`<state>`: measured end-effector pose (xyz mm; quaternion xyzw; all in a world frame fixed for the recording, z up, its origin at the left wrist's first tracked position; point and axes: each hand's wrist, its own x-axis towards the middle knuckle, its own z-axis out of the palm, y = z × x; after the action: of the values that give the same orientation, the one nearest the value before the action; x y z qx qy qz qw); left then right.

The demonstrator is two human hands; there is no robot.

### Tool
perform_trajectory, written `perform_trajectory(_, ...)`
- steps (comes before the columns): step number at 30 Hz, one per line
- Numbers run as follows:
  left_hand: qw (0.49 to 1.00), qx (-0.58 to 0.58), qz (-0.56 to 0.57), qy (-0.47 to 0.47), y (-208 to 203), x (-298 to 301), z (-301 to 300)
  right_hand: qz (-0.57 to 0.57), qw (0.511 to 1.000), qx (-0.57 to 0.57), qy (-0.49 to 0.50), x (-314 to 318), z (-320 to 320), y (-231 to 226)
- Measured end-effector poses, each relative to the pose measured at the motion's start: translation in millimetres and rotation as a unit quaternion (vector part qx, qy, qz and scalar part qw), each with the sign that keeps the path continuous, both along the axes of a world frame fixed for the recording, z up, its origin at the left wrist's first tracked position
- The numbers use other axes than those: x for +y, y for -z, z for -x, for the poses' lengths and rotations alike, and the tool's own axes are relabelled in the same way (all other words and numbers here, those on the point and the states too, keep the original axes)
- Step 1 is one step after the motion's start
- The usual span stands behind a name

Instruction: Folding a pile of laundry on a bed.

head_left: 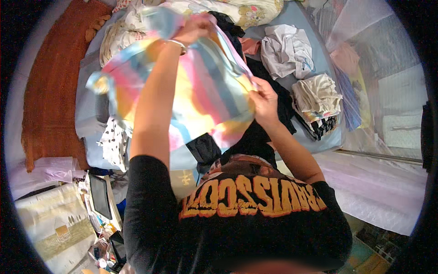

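Note:
A pastel striped shirt [196, 86] in pink, yellow, blue and white hangs stretched between my two hands above the bed, partly smeared by motion. My left hand [197, 28], with a bracelet at the wrist, grips its upper part at the far side. Lower and to the right, my right hand [265, 101] pinches the shirt's right edge between thumb and fingers. My left forearm crosses in front of the cloth and hides some of it. Black clothing [262, 77] lies beneath and to the right of the shirt.
On the light blue bed [321, 45] a white garment [287, 50] lies crumpled, with a stack of folded clothes [317, 98] nearer. A black-spotted white cloth [113, 142] hangs at the left edge. Flowered bedding [251, 13] is at the back; sheer netting [383, 59] hangs right.

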<state>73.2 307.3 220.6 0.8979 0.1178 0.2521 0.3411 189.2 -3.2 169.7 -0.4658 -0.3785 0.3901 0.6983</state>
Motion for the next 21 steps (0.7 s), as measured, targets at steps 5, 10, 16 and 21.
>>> perform_trajectory(5,0.892,0.081,0.445,-0.004,103,-48,7,0.276,0.950,-0.042,0.141,-62,-67,95)
perform_trajectory(10,0.932,0.104,0.156,-0.310,207,-153,98,0.426,0.870,-0.182,0.169,-159,-81,191)
perform_trajectory(16,0.763,0.186,0.325,-0.527,302,-351,198,0.489,0.709,-0.506,0.050,-158,-38,208)
perform_trajectory(21,0.797,0.266,0.354,-0.410,308,-372,188,0.427,0.837,-0.328,0.102,-124,-79,241)
